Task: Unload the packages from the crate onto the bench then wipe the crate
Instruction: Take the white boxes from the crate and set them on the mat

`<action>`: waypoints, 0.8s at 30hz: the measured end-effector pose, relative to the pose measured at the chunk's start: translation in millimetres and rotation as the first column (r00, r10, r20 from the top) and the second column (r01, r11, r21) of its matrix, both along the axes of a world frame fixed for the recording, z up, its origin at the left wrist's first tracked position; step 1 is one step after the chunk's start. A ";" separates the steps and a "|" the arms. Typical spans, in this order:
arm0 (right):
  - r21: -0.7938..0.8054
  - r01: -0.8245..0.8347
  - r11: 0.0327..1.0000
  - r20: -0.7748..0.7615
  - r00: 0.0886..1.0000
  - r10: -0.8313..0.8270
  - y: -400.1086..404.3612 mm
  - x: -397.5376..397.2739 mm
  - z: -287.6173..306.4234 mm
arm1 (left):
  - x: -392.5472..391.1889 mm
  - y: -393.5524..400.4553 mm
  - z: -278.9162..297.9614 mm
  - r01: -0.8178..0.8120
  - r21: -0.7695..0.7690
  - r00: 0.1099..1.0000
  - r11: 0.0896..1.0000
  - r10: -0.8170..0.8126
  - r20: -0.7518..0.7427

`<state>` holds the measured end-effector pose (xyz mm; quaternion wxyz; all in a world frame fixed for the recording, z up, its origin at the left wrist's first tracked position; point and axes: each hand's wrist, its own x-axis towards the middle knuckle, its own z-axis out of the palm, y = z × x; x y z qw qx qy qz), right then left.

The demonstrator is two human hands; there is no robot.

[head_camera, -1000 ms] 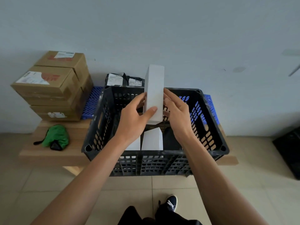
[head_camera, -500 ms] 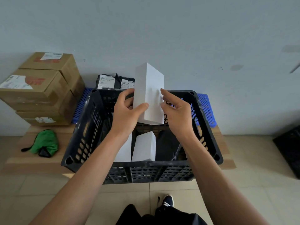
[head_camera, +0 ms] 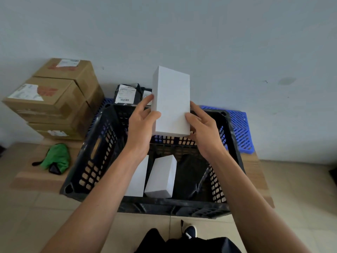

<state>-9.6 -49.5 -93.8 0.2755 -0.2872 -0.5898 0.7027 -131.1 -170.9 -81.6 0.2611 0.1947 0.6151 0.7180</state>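
Observation:
A white box (head_camera: 171, 99) is held upright above the far half of the black crate (head_camera: 94, 157). My left hand (head_camera: 141, 125) grips its left edge and my right hand (head_camera: 204, 130) grips its right edge near the bottom. Inside the crate stand two more white boxes (head_camera: 161, 177), one partly hidden by my left forearm, beside a black bag (head_camera: 190, 175). The crate sits on the wooden bench (head_camera: 255, 172).
Stacked cardboard boxes (head_camera: 52, 99) stand on the bench at the left by the wall. A green cloth (head_camera: 57, 157) lies in front of them. Black labelled parcels (head_camera: 125, 94) and a blue plastic grid (head_camera: 238, 126) lie behind the crate. My shoe (head_camera: 189, 231) is on the tiled floor.
The white box has turned from edge-on to face-on between my hands and stayed above the crate. The camera has moved closer over the crate.

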 end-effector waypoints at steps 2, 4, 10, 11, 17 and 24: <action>-0.002 -0.005 1.000 -0.007 1.000 0.005 5.8 3.1 1.2 | 2.0 5.4 -0.2 -0.005 -0.005 1.000 1.000 0.005 -0.009; 0.009 0.012 1.000 -0.028 1.000 -0.012 10.1 6.9 0.9 | 4.5 10.8 -0.5 -0.022 -0.028 0.998 0.999 0.020 -0.061; 0.105 0.101 0.989 -0.074 0.993 -0.093 26.8 11.3 -4.9 | 14.9 22.8 -4.3 -0.054 -0.076 0.957 0.996 0.030 -0.289; 0.113 0.100 0.988 -0.073 0.993 -0.093 29.2 12.2 -5.2 | 17.1 25.0 -5.8 -0.060 -0.078 0.952 0.995 0.033 -0.305; 0.151 0.016 0.988 -0.046 0.999 -0.009 43.1 18.1 -12.4 | 28.8 33.4 -16.8 -0.098 -0.086 0.951 0.991 0.068 -0.303; 0.155 -0.105 0.982 -0.026 0.994 0.111 46.5 24.1 -25.8 | 45.9 21.3 -23.0 -0.154 -0.119 0.944 0.981 0.111 -0.311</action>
